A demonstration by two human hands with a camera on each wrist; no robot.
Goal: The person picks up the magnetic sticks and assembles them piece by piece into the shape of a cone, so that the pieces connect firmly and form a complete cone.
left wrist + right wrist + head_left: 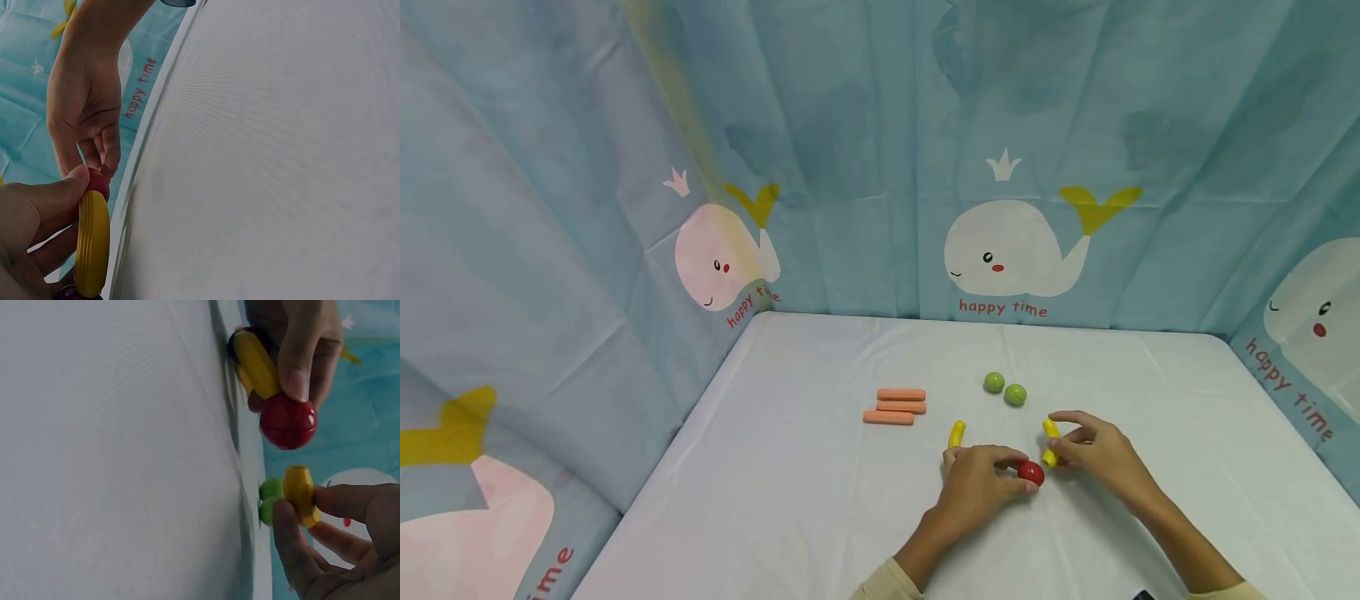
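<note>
Between thumb and fingers, my left hand [976, 487] grips a shiny red ball [1031, 473]. Up against the ball is a curved yellow piece [92, 244], ridged along its side, with a dark purple ball [76, 292] at its other end. My right hand [1097, 454] pinches another curved yellow piece [300, 494], held upright between thumb and fingertips. Its flat end faces the red ball, a small gap apart in the right wrist view. Beyond my left hand shows one more curved yellow piece [957, 433], its lower end hidden by that hand.
Several orange sticks [901, 407] lie side by side on the white tabletop [805, 500], left of the hands. Farther back are two green balls [1004, 388]. A blue curtain [865, 167] with whale prints borders the back and sides.
</note>
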